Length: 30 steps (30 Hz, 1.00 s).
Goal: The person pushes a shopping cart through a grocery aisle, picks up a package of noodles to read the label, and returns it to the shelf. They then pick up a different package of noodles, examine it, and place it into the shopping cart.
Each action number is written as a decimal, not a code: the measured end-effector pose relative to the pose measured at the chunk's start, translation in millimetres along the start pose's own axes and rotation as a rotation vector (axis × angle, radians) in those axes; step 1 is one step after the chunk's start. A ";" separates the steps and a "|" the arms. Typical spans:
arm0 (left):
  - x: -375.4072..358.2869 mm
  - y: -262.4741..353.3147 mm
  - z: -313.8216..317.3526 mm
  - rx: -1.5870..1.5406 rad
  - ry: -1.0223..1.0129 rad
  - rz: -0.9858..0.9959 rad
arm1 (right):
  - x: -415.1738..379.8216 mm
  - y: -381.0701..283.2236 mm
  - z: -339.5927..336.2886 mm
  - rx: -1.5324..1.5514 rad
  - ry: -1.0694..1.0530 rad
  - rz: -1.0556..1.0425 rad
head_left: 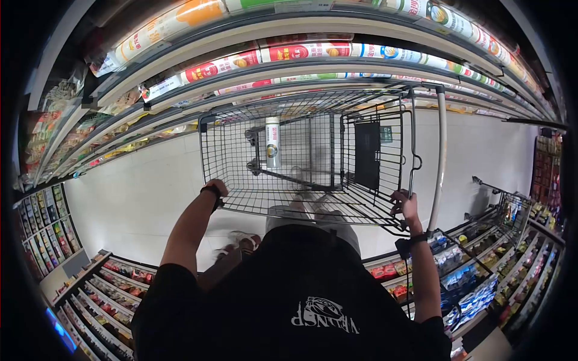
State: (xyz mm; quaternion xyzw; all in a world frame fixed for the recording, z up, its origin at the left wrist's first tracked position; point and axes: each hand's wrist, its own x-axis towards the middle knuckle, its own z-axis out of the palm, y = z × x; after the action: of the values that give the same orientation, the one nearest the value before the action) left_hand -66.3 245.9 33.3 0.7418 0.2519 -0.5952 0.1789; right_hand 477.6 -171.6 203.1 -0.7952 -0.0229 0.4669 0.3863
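A wire shopping cart [289, 194] stands right in front of my body, turned sideways. My left hand [217, 188] is closed around the top rim at the cart's near left corner. At the near right corner, by the handle bar [441, 150], my right hand [405, 204] has its fingers curled on the wire rim. Inside the basket lies one white cylindrical pack [273, 144] with red lettering and a round picture, probably dried noodles. Both wrists wear dark bands.
Across the cart run shelves [337, 25] stacked with similar cylindrical packs. Behind me are more shelves of packaged goods [114, 289]. A second cart [512, 210] stands at the right. White floor [138, 192] shows to the left, with a shoe [244, 240] near my left side.
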 end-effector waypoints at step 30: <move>184.7 204.4 -86.2 -1.217 0.715 -0.439 | -1.6 -1.7 4.7 0.045 0.093 0.057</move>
State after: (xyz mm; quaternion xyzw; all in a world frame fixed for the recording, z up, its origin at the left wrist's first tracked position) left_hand 152.4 159.0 -133.9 0.5927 0.7230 -0.0943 0.3423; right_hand 473.7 -168.1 204.1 -0.8075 0.0283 0.4407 0.3911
